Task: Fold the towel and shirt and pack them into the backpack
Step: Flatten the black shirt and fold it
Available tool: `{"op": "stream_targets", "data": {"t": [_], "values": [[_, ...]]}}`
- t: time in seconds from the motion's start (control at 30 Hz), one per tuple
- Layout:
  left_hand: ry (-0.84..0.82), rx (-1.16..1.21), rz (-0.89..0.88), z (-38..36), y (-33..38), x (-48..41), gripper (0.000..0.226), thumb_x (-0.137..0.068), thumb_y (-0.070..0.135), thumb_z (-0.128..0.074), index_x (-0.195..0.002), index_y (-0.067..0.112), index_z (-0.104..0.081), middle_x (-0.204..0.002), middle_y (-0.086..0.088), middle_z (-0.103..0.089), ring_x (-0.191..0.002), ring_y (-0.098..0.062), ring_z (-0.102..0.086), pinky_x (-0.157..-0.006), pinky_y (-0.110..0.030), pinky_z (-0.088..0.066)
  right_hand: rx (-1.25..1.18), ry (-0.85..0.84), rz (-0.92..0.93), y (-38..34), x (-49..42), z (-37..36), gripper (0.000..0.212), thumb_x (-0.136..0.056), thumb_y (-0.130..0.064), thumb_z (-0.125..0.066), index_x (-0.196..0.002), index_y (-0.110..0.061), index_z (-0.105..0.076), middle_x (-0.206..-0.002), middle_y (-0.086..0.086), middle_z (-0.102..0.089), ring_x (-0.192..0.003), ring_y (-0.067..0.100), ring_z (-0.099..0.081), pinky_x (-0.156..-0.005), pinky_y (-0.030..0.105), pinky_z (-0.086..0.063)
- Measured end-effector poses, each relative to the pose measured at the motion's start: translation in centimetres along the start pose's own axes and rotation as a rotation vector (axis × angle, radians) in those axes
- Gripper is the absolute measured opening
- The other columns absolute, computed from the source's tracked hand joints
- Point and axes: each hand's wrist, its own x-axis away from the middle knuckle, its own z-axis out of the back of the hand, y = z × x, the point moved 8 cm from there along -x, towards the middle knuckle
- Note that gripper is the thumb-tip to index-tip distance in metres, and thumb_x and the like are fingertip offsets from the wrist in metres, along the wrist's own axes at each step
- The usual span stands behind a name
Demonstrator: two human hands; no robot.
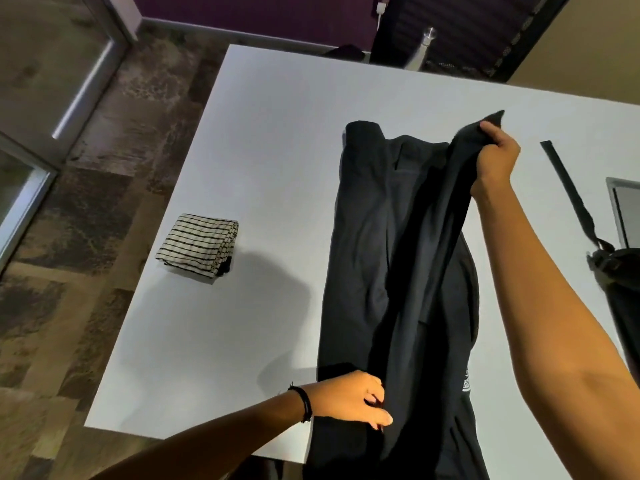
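So towel (199, 244) is folded, sitting left. Right hand (496, 157) and left hand (349, 398) both pinch the half-folded shirt (388, 258); backpack (620, 271) not packed yet.

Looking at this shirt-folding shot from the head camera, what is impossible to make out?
Head view throughout.
- backpack: cut off by the right edge, so its opening is unseen.
- shirt: hem runs off the bottom edge; its white print is partly behind the right arm, unreadable.
- left hand: some fingertips hidden in the shirt's fabric.
- towel: its layers are too small to count.
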Motion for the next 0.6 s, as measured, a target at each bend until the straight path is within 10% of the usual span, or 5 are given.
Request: {"op": "stream_targets", "data": {"t": [0.1, 0.33, 0.43, 0.6], "values": [[0.011, 0.140, 0.095, 0.6, -1.8, 0.8, 0.041, -0.094, 0.010, -0.050, -0.057, 0.018, -0.031, -0.044, 0.013, -0.049, -0.079, -0.001, -0.066, -0.050, -0.008, -0.035, 0.053, -0.158, 0.010, -0.5, 0.5, -3.2, 0.066, -0.077, 0.018, -0.026, -0.129, -0.012, -0.054, -0.138, 0.008, -0.048, -0.122, 0.020, -0.049, -0.100, 0.027, -0.046], [0.013, 0.144, 0.189, 1.7, -4.9, 1.9, 0.040, -0.090, 0.015, -0.052, -0.056, 0.016, -0.030, -0.054, -0.009, -0.055, -0.075, -0.029, -0.069, -0.052, -0.009, -0.037, 0.111, -0.365, -0.132, 3.2, 2.0, -6.5, 0.068, -0.074, 0.026, -0.028, -0.126, -0.009, -0.055, -0.130, 0.010, -0.051, -0.105, 0.016, -0.053, -0.064, 0.009, -0.049], [0.126, 0.275, 0.178, 2.5, -5.5, 1.3, 0.038, -0.092, 0.031, -0.056, -0.065, 0.020, -0.031, -0.058, 0.005, -0.036, -0.061, -0.011, -0.058, -0.061, -0.019, -0.051, 0.292, -0.377, -0.168, 5.1, 1.4, -6.1, 0.059, -0.082, 0.019, -0.033, -0.128, -0.012, -0.054, -0.131, 0.012, -0.052, -0.094, 0.013, -0.053, -0.057, 0.012, -0.043], [0.380, 0.629, 0.161, 5.1, -5.8, 0.7, 0.035, -0.089, 0.034, -0.061, -0.120, 0.026, -0.047, -0.106, 0.001, -0.056, -0.100, -0.009, -0.060, -0.084, -0.023, -0.053, 0.420, -0.503, -0.223, 7.7, 2.5, -6.2, 0.040, -0.088, 0.004, -0.054, -0.126, -0.009, -0.055, -0.092, 0.003, -0.058, -0.065, 0.007, -0.048, -0.047, 0.010, -0.044]]}}
